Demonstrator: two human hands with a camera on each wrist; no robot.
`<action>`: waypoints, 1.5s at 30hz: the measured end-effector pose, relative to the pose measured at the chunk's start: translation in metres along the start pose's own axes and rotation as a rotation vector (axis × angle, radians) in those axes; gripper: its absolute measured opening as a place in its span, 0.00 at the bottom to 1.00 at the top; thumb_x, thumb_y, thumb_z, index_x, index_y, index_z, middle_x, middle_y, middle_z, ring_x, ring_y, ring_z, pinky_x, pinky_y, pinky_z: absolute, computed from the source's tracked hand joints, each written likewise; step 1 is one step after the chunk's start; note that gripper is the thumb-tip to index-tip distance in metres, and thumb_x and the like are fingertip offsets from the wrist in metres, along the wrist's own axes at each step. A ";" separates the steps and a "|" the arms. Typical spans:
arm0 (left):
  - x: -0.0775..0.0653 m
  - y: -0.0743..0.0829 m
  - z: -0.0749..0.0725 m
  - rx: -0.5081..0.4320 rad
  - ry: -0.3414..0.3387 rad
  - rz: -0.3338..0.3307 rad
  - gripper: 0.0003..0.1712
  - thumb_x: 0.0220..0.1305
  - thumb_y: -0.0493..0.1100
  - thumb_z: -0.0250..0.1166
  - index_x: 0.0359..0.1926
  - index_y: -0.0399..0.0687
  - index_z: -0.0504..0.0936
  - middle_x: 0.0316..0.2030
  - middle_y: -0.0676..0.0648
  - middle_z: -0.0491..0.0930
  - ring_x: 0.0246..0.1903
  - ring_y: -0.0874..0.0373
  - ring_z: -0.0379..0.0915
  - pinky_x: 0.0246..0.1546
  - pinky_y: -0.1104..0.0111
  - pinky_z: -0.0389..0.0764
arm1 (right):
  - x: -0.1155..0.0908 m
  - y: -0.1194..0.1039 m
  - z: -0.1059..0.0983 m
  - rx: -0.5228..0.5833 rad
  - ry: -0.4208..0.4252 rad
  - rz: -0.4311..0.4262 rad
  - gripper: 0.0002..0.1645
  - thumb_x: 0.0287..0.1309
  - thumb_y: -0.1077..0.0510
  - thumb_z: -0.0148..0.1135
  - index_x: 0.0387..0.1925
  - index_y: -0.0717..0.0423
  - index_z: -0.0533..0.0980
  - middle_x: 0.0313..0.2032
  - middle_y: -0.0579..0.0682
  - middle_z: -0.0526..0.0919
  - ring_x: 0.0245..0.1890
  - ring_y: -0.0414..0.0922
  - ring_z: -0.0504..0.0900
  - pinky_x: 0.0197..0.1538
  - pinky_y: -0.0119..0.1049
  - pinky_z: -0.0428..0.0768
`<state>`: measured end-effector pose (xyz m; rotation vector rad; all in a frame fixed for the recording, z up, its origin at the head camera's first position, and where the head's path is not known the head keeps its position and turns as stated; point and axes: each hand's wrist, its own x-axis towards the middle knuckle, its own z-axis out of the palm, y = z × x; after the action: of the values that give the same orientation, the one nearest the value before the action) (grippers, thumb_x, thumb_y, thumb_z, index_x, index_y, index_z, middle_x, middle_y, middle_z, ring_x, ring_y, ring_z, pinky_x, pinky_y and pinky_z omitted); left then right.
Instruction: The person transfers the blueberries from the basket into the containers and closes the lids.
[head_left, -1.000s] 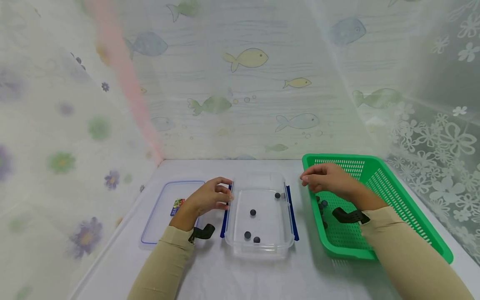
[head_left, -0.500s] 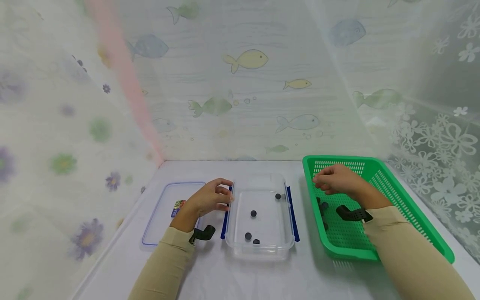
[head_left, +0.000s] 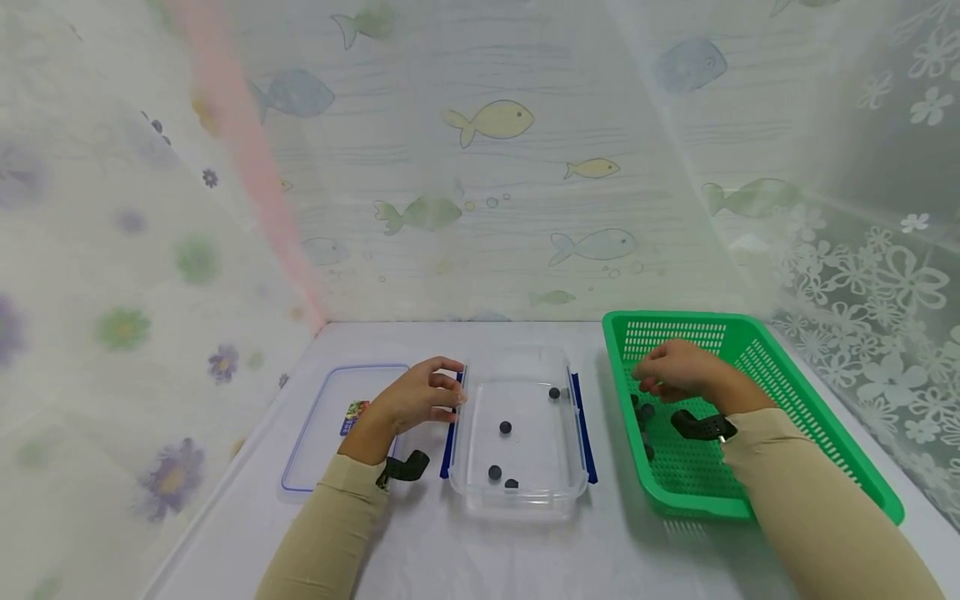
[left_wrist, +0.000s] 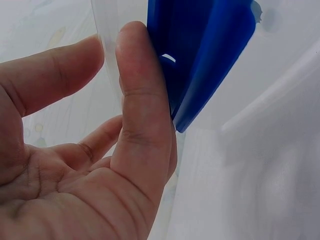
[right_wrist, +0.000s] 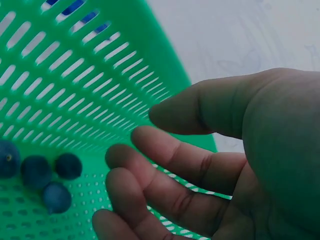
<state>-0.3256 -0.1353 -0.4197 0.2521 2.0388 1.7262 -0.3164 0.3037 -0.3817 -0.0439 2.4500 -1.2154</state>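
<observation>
Loosely, the dark balls (right_wrist: pixel 36 172) lie bunched on the floor of the green basket (head_left: pixel 690 506), close to its left wall in the head view. Near them, inside the basket, hangs the right hand (head_left: pixel 678 371), fingers softly bent, thumb tip close to the index fingertip, nothing held. Picking up one ball seems the step in hand: best to come down on an outer one and pinch its sides gently, since round things will likely roll against their neighbours. The left hand (head_left: pixel 416 396) lightly pinches the wall of the clear box (head_left: pixel 547 493), beside a blue flap (left_wrist: pixel 200 60); slight pressure should steady it. Four similar balls (head_left: pixel 506 427) sit in that box. Farther left, a clear lid (head_left: pixel 315 450) rests on the counter (head_left: pixel 420 542).
</observation>
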 end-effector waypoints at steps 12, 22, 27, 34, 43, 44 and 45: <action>0.002 -0.003 -0.002 -0.003 0.002 -0.011 0.38 0.67 0.33 0.68 0.74 0.40 0.63 0.44 0.43 0.77 0.47 0.47 0.79 0.45 0.60 0.89 | 0.002 0.008 0.001 -0.037 -0.026 0.078 0.10 0.66 0.58 0.63 0.35 0.63 0.83 0.41 0.57 0.83 0.30 0.44 0.84 0.37 0.40 0.86; 0.000 -0.002 -0.002 -0.015 0.002 -0.006 0.38 0.67 0.33 0.68 0.74 0.40 0.63 0.44 0.43 0.77 0.47 0.47 0.79 0.45 0.60 0.90 | 0.002 0.017 0.002 -0.095 -0.051 0.066 0.19 0.65 0.58 0.64 0.52 0.67 0.84 0.46 0.61 0.84 0.31 0.47 0.87 0.31 0.40 0.84; -0.001 -0.001 -0.001 -0.015 0.009 -0.007 0.38 0.67 0.33 0.68 0.74 0.41 0.64 0.45 0.43 0.77 0.46 0.49 0.80 0.45 0.60 0.90 | 0.004 0.021 0.002 -0.113 -0.038 0.050 0.13 0.63 0.59 0.66 0.41 0.67 0.86 0.47 0.59 0.86 0.36 0.49 0.89 0.39 0.44 0.89; -0.001 -0.002 -0.001 -0.014 0.006 -0.004 0.39 0.67 0.33 0.69 0.74 0.40 0.63 0.45 0.43 0.77 0.45 0.50 0.80 0.46 0.60 0.90 | 0.007 0.020 0.004 -0.092 -0.026 0.051 0.09 0.57 0.60 0.71 0.27 0.64 0.84 0.31 0.54 0.87 0.30 0.46 0.87 0.38 0.42 0.89; 0.001 -0.002 -0.001 -0.015 -0.002 -0.001 0.38 0.67 0.33 0.68 0.74 0.40 0.63 0.44 0.43 0.77 0.44 0.51 0.80 0.45 0.59 0.90 | 0.002 0.015 -0.004 -0.072 0.000 0.032 0.12 0.57 0.59 0.73 0.35 0.67 0.87 0.32 0.54 0.87 0.33 0.48 0.88 0.43 0.45 0.90; 0.001 -0.001 -0.001 -0.015 0.001 -0.004 0.38 0.67 0.33 0.68 0.74 0.41 0.63 0.44 0.43 0.77 0.44 0.51 0.80 0.45 0.60 0.90 | 0.001 0.015 -0.005 -0.072 0.002 0.029 0.13 0.57 0.58 0.73 0.36 0.67 0.87 0.33 0.54 0.88 0.35 0.48 0.88 0.45 0.45 0.90; 0.001 -0.001 0.000 -0.013 0.001 -0.004 0.39 0.67 0.33 0.68 0.75 0.41 0.63 0.44 0.43 0.77 0.44 0.51 0.80 0.45 0.59 0.90 | 0.001 0.014 -0.006 -0.069 0.004 0.028 0.14 0.57 0.58 0.73 0.38 0.68 0.87 0.35 0.55 0.88 0.36 0.48 0.89 0.46 0.45 0.90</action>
<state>-0.3261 -0.1357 -0.4208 0.2424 2.0271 1.7371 -0.3170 0.3166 -0.3899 -0.0269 2.4875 -1.1202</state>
